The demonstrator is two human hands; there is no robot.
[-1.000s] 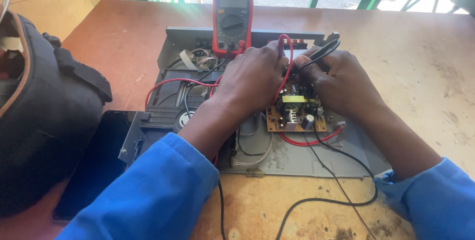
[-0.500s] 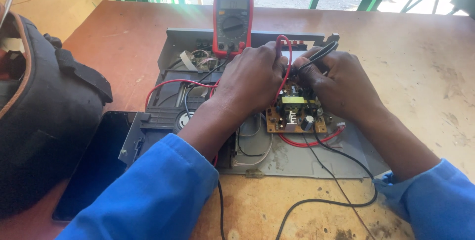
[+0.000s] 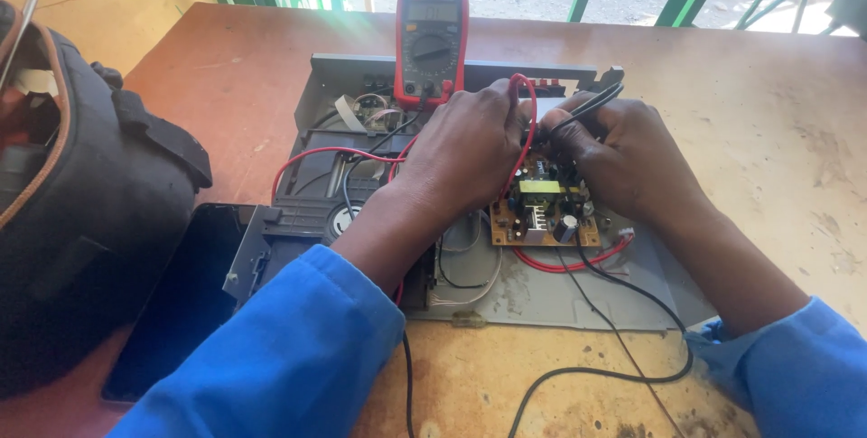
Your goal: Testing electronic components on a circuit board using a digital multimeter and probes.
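At frame centre, the left hand [image 3: 470, 144] pinching the red probe [image 3: 526, 122] and right hand [image 3: 628, 163] gripping the black probe [image 3: 591, 108] seemingly test the circuit board [image 3: 542, 217]; steady tips needed

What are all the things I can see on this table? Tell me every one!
Red handheld multimeter: one, upright behind the hands.
Small brown circuit board: one, under the hands.
Open grey metal device chassis: one, table centre.
Red probe lead: one, running to the left hand.
Black probe lead: one, running to the right hand.
Black fabric bag: one, far left.
Flat black panel: one, beside the bag.
Brown wooden table: one.
Left hand: blue sleeve, holds red probe.
Right hand: blue sleeve, holds black probe.
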